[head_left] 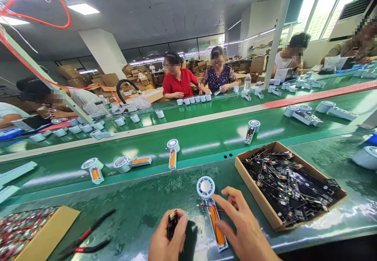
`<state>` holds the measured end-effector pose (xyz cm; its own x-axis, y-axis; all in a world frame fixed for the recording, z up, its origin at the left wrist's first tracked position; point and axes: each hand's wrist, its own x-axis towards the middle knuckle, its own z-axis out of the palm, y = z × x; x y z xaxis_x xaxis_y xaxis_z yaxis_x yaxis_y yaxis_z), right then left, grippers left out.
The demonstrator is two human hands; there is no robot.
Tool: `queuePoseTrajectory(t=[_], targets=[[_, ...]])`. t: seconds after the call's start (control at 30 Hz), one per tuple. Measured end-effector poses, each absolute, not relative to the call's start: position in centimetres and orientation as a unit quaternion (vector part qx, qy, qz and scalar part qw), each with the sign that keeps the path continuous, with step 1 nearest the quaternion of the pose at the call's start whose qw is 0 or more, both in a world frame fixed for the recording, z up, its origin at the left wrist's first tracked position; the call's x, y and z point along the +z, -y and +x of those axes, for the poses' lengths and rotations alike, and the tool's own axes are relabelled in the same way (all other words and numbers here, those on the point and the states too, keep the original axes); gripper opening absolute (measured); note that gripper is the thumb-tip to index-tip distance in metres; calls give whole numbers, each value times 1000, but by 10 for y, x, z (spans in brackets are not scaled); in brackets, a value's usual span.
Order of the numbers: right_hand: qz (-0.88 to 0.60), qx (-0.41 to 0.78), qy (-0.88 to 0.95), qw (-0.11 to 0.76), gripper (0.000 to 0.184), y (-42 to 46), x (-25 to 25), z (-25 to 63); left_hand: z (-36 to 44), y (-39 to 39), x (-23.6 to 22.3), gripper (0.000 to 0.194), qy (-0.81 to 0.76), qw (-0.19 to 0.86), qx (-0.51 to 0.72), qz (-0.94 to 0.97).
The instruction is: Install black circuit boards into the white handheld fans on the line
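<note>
The fingers of the left hand (163,243) are gripping a small black circuit board (172,225) and holding it above the surface (132,198). The fingers of the right hand (247,229) are spreading apart beside a light-blue fan (206,190); whether they are touching it, I cannot tell. This fan is lying between both hands, and an orange battery (216,223) is sitting in its uncovered handle. To the right, a cardboard box (256,196) is holding many boards (285,182). To the left, pliers (70,248) are resting. Beyond, more fans (172,151) are lying on a green belt (206,135).
</note>
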<state>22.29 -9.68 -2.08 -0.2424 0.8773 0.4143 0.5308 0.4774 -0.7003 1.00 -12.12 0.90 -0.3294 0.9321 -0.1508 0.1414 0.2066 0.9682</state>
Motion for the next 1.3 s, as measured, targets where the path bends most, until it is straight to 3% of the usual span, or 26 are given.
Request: queuePoseTrajectory(t=[0.27, 0.57, 0.77, 0.93, 1.07, 1.3], targets=[[-419, 213, 784, 405, 22, 74, -21, 194, 23, 100, 15, 36, -658, 382, 435, 481], [-385, 216, 789, 428, 19, 71, -17, 190, 23, 97, -4, 48, -582, 553, 446, 396], [-370, 189, 808, 419, 20, 70, -18, 189, 27, 100, -11, 49, -547, 604, 460, 352], [-369, 225, 781, 451, 20, 70, -16, 187, 27, 105, -8, 50, -529, 613, 482, 334], [-369, 231, 778, 453, 22, 71, -16, 185, 28, 110, -9, 67, -522, 613, 489, 334], [-373, 194, 790, 445, 23, 71, -20, 180, 33, 114, -22, 62, -589, 531, 418, 443]])
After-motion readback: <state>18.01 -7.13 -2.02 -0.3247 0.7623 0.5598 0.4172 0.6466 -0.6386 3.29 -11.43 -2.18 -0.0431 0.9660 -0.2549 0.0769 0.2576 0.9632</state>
